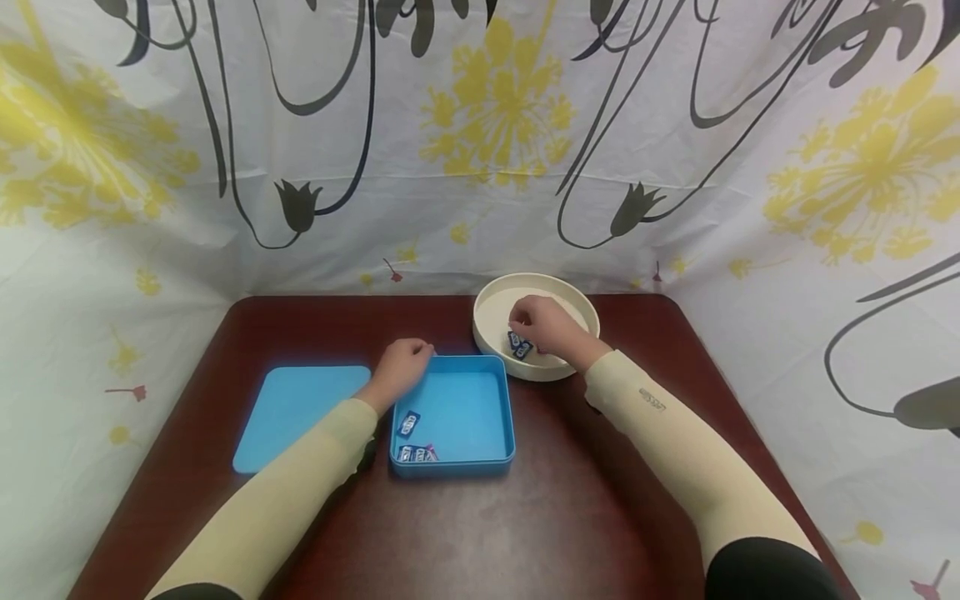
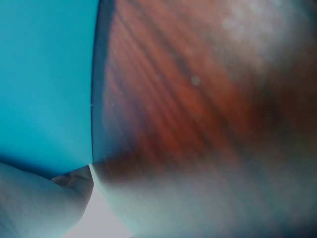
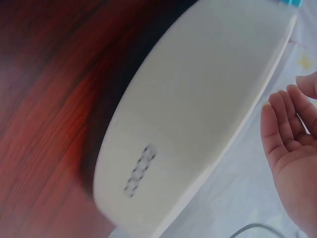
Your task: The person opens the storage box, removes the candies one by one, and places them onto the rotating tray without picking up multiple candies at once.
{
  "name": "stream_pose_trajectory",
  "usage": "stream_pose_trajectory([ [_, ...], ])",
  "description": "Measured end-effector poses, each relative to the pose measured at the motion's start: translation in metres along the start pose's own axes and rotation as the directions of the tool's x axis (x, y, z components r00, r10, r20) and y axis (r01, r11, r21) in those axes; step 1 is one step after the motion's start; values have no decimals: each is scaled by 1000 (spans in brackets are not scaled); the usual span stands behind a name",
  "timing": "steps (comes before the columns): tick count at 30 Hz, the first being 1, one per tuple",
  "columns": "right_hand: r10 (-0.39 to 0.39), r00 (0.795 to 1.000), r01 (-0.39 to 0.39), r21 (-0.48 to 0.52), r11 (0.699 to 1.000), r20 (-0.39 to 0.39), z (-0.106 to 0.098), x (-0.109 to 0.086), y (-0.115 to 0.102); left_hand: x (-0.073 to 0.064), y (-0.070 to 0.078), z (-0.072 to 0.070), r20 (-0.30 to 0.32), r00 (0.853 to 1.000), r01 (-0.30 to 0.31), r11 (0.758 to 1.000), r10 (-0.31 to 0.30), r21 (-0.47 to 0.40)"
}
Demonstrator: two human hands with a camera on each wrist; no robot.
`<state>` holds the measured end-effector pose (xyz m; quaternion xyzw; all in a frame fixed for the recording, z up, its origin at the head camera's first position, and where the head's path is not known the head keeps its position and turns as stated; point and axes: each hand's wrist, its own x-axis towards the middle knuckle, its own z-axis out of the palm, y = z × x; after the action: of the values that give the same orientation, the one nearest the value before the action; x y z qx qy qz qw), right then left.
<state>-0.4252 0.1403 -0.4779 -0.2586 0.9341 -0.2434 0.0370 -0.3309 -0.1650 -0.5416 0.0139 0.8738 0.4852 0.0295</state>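
In the head view, my left hand [image 1: 401,367] grips the far-left corner of an open blue box [image 1: 472,408]. Its curled fingers [image 2: 74,181] meet that corner in the left wrist view. Small dark-blue wrapped candies [image 1: 408,424] with white lettering lie along the box's left side, several bunched in the near-left corner. My right hand [image 1: 547,325] hangs over a round cream tray [image 1: 487,304], close above more of these candies [image 1: 522,351]. From the right wrist, its fingers [image 3: 282,114] look loosely bent, with the thumb apart from them and nothing visible between.
A flat blue lid [image 1: 300,408] lies left of the box on the dark red-brown table [image 1: 450,533]. The box stands close to the tray's left edge. A patterned white curtain [image 1: 495,225] rises behind the table and along both sides.
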Motion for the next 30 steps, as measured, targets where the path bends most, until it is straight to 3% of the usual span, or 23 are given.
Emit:
stream_pose_trajectory([
  [7,-154,988,154,-45,987,4,6,-4,-25,1,-2,1,-1,1000,-1,1000,1,-3],
  [14,-181,983,181,-25,983,29,18,-7,-45,3,-4,1,-1,1000,6,1000,-6,-8],
  [17,-247,966,250,-29,968,70,31,-13,-58,4,-3,2,-5,1000,13,1000,-13,-9],
  [19,-316,942,323,-57,945,111,41,-17,-70,4,-3,1,-7,1000,10,1000,-10,-12],
  [24,-452,854,491,-109,865,257,60,-29,-104,3,-1,-1,-7,1000,-23,1000,23,-14],
  [30,-495,773,594,-176,785,398,84,-35,-131,3,0,0,-8,999,-39,999,39,-21],
])
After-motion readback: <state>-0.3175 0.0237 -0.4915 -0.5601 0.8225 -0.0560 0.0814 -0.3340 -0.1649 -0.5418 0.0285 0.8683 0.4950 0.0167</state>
